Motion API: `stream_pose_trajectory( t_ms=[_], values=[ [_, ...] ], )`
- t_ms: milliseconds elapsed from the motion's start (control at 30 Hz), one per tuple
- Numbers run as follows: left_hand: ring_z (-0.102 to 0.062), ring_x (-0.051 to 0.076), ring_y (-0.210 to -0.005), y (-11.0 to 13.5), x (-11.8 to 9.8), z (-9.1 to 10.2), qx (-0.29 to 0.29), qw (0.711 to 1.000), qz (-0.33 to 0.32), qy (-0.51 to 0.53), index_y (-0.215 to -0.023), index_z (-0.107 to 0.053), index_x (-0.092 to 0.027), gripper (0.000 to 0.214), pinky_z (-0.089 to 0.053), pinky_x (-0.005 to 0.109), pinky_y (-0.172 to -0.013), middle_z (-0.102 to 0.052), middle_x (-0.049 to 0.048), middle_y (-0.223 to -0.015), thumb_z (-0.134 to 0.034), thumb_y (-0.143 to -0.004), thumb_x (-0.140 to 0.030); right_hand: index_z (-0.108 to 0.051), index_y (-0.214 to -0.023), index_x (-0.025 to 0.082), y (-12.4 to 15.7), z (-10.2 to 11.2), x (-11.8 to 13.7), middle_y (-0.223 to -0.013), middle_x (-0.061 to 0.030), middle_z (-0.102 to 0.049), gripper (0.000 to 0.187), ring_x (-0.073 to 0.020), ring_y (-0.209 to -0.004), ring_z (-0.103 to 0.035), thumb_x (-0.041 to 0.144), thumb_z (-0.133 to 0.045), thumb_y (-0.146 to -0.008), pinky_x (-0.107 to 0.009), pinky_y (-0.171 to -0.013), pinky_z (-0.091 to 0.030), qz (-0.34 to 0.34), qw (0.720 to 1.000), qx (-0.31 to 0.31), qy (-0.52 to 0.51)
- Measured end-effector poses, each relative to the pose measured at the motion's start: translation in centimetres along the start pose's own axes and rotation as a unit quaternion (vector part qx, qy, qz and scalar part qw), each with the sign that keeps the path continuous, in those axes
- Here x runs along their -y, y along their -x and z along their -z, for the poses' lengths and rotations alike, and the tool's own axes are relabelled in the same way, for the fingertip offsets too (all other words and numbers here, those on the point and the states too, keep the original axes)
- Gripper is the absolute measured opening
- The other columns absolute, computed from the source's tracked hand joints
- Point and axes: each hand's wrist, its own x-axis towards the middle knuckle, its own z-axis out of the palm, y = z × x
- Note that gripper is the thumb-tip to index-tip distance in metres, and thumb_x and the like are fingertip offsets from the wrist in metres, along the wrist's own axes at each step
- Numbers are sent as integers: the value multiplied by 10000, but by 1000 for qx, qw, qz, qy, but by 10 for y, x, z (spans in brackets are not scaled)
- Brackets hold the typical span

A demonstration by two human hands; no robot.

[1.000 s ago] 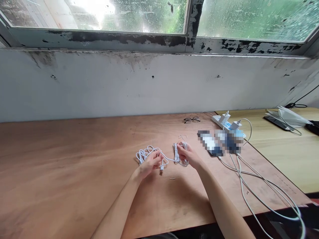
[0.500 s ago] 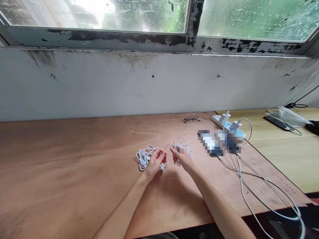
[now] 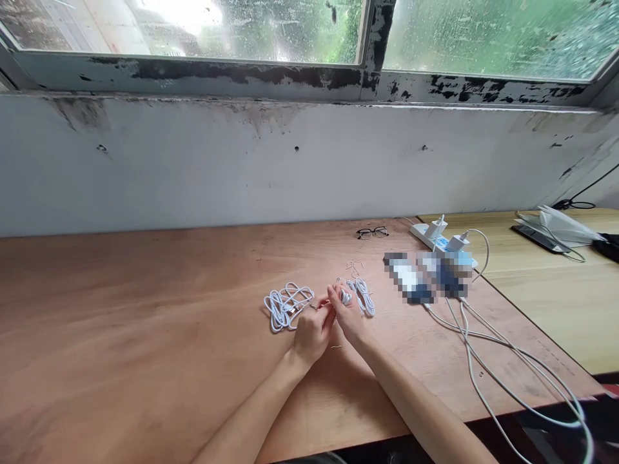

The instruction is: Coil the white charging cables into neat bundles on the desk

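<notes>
Left hand (image 3: 313,334) scooted right, now touching the right hand (image 3: 349,316), whose fingers are clutching bunched white cable (image 3: 345,296); can't tell what the left's got.

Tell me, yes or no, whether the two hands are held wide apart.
No: the left hand and the right hand are close together, between the left coil and the right coil.

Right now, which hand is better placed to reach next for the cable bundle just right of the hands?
Probably the right hand: it is nearest that cable bundle, though it grips a coiled cable. The left hand sits farther away, beside the looser cable pile.
</notes>
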Motion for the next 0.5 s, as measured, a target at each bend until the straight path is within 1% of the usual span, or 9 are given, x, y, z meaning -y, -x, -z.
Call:
stream_pose_trajectory(
  t_ms=[67, 100, 167, 267, 333, 367, 433, 500],
  values=[
    [-506, 242, -1129, 2, 0, -3, 0, 1000, -21, -1, -1184, -506, -201, 323, -416, 416, -930, -544, 125, -1203, -401, -885, -265, -462, -774, 228, 2, 0, -1, -693, 3, -423, 412, -152, -650, -425, 633, -398, -806, -272, -602, -380, 13, 999, -37, -6],
    [-476, 249, -1171, 3, 2, -4, 2, 1000, -29, 4, -1243, -440, -193, 372, -401, 434, -954, -510, 138, -1249, -416, -880, -270, -484, -832, 231, 3, 0, 0, -728, -8, -452, 413, -162, -688, -452, 630, -379, -816, -279, -625, -392, 18, 998, -53, -10],
    [-462, 255, -1189, 5, 5, -5, 13, 999, -34, 19, -1300, -337, -182, 446, -403, 444, -955, -478, 159, -1282, -431, -873, -273, -500, -927, 241, 6, 0, 3, -801, -27, -489, 407, -179, -766, -486, 614, -370, -829, -293, -677, -409, 17, 999, -42, -4],
    [-473, 243, -1181, 5, 9, -6, 9, 999, -15, 47, -1307, -278, -189, 438, -422, 428, -932, -464, 158, -1291, -395, -890, -258, -500, -969, 253, 8, -2, 9, -882, -43, -504, 376, -187, -828, -499, 584, -373, -845, -307, -724, -417, 24, 1000, -12, 6],
    [-473, 238, -1172, 4, 9, -6, 6, 999, -8, 47, -1285, -297, -197, 393, -423, 424, -926, -471, 150, -1271, -365, -902, -253, -503, -910, 248, 8, -2, 13, -870, -39, -501, 332, -182, -815, -498, 553, -382, -856, -306, -729, -416, 40, 999, -22, 26],
    [-492, 237, -1137, 3, 8, -6, 10, 999, -3, 38, -1249, -339, -199, 346, -429, 423, -910, -494, 145, -1226, -347, -907, -253, -503, -862, 242, 7, -1, 14, -839, -33, -500, 306, -178, -788, -496, 532, -405, -855, -303, -720, -412, 51, 997, -36, 48],
    [-545, 231, -998, 2, 7, -6, 26, 1000, 15, 9, -1119, -443, -200, 247, -453, 412, -840, -547, 124, -1066, -317, -914, -257, -493, -772, 230, 5, 1, 15, -743, -15, -498, 260, -169, -698, -484, 482, -478, -835, -296, -668, -399, 67, 990, -68, 103],
    [-558, 218, -887, 1, 6, -7, 46, 998, 32, -2, -1014, -483, -202, 201, -466, 395, -781, -552, 98, -956, -320, -910, -253, -485, -735, 227, 4, 4, 16, -655, 3, -493, 224, -157, -600, -460, 431, -544, -804, -287, -596, -371, 82, 982, -88, 147]
  ],
)
